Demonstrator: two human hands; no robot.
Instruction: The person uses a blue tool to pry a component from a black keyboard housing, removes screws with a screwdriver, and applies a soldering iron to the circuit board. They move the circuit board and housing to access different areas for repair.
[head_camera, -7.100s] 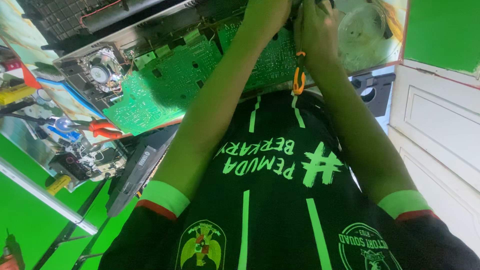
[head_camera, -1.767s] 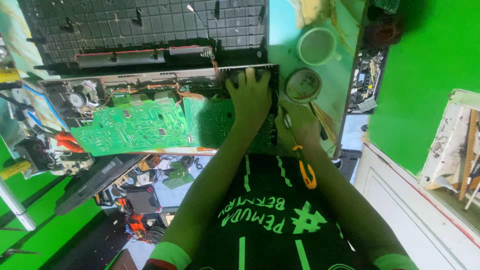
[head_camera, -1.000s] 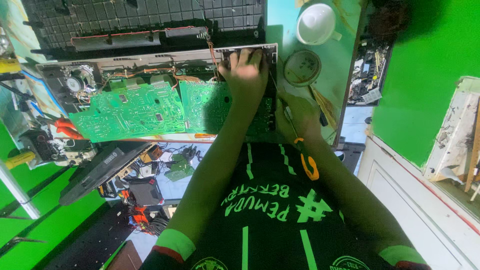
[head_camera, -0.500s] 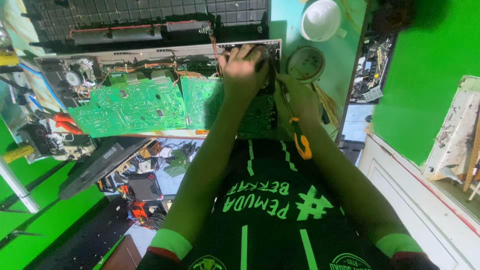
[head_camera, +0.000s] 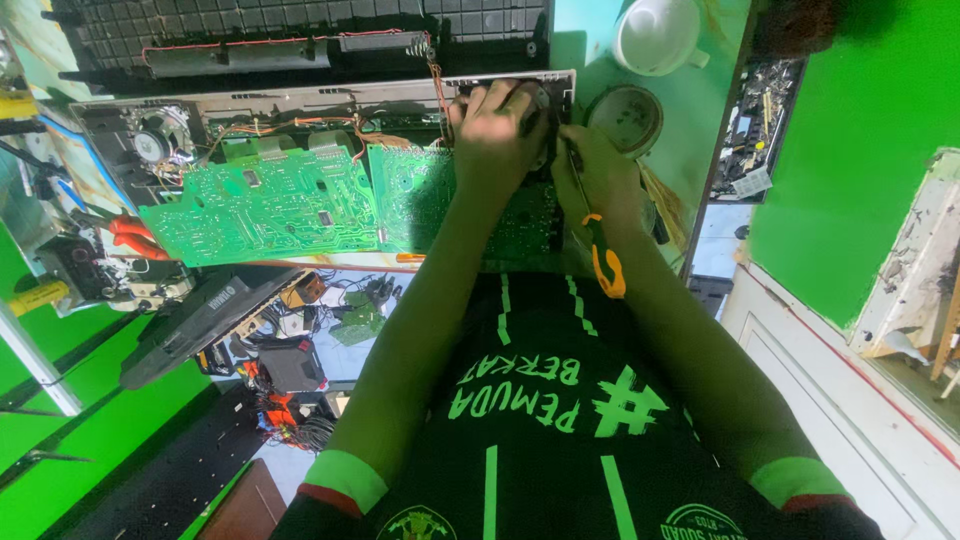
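Observation:
My left hand (head_camera: 492, 138) presses down on a dark part at the right end of an open electronic chassis (head_camera: 300, 100), fingers curled over it. Right beside it, my right hand (head_camera: 600, 178) grips a screwdriver (head_camera: 603, 262) with an orange and black handle; its shaft points up toward the spot under my left hand. Two green circuit boards lie in the chassis: a large one (head_camera: 265, 205) at the left and a smaller one (head_camera: 415, 195) just left of my left forearm. The screwdriver's tip is hidden between my hands.
A black gridded panel (head_camera: 300, 30) lies beyond the chassis. A white cup (head_camera: 655, 35) and a round tin lid (head_camera: 625, 115) sit on the teal bench. A speaker (head_camera: 150, 145) and red-handled pliers (head_camera: 135, 235) are at the left. Loose parts lie below.
My right hand has risen with the screwdriver and closed in on my left hand at the chassis's right end. My left hand has curled down onto the dark part.

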